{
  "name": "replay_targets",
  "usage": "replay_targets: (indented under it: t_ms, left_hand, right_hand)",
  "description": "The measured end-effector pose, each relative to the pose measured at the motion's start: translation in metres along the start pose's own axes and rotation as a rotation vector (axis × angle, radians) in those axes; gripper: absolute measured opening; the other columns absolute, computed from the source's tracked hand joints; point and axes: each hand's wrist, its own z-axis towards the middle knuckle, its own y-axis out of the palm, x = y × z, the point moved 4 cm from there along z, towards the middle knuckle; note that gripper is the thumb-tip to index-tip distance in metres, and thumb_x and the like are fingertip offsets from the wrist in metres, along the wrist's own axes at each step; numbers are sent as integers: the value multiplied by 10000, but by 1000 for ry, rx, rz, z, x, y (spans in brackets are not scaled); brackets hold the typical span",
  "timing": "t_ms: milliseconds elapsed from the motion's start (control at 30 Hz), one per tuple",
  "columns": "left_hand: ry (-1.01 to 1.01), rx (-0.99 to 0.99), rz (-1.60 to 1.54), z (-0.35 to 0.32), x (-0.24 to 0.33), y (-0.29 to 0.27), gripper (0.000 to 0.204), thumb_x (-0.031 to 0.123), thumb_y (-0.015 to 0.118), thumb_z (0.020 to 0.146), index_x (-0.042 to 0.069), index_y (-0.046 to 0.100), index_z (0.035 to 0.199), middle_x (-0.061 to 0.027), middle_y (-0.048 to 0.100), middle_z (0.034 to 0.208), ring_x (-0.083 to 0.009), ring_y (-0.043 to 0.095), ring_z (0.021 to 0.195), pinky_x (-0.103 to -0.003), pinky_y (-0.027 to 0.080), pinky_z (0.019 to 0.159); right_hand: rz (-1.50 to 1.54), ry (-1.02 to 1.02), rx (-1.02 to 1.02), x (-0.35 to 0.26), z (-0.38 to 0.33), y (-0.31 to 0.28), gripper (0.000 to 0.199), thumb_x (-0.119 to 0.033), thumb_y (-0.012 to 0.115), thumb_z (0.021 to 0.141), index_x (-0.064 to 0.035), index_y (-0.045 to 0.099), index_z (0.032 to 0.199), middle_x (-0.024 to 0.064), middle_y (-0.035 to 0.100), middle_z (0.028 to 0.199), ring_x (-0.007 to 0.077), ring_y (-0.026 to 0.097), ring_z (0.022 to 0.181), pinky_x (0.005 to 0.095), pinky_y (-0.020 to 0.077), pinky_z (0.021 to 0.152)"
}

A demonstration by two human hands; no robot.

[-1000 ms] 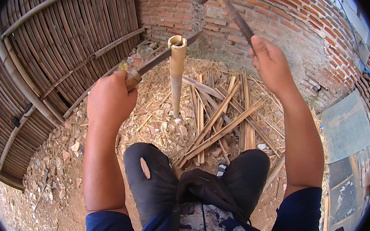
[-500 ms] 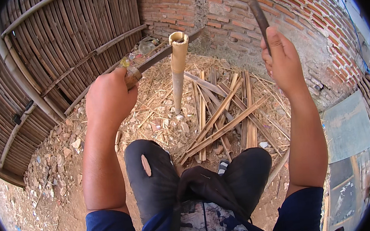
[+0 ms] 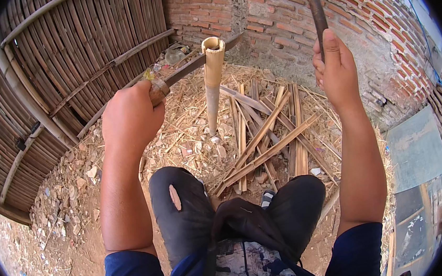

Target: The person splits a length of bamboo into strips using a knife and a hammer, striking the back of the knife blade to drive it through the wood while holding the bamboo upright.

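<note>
Bricks (image 3: 282,30) rise behind the bamboo (image 3: 215,69). My left hand (image 3: 132,112) grips a knife (image 3: 187,70) crossing it, my right hand (image 3: 339,72) a handle (image 3: 315,6).

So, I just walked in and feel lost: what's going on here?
The person's left hand grips a long knife, its blade showing on either side of an upright bamboo length near the top. The right hand holds up a stick-like shaft, its upper end out of view. Split strips lie piled on the ground.
</note>
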Motion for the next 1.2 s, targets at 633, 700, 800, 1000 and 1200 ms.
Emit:
replay_targets:
  t_ms: [633,700,800,1000,1200]
  left_hand:
    - [29,3,14,6,4,-2,279,285,769,840,35,674,923,-196,707,852,-413,679,863,-498,533,758]
    - [15,-8,38,8,1,-4,278,284,766,843,35,675,925,-195,709,853,-410,681,864,-498,533,759]
    - [34,29,26,5,-4,-3,275,282,763,844,36,680,934,-195,711,860,-407,684,868,-497,534,761]
    - [5,-14,38,6,2,-3,283,290,764,841,41,689,954,-192,713,868,-408,685,889,-493,538,776]
    - [1,-21,56,8,5,-6,284,294,768,839,41,692,944,-189,713,868,-406,685,898,-495,540,781]
  right_hand:
    - [-345,-47,-190,43,-14,40,609,-596,390,1076,-53,572,869,-1,506,689,129,482,617,337,421,603]
    - [-510,-32,-302,46,-15,42,610,-599,391,1075,-57,573,864,-4,500,684,120,465,597,332,413,590]
    - [-367,44,-320,5,4,22,590,-598,404,1074,-58,561,893,0,482,672,121,448,567,314,395,558]
    - [78,30,-40,12,-1,18,637,-611,392,1069,-26,583,906,86,531,669,251,577,669,415,455,646]
    - [-364,26,-222,60,-16,46,563,-571,411,1081,-50,579,950,31,526,660,185,559,648,375,447,626]
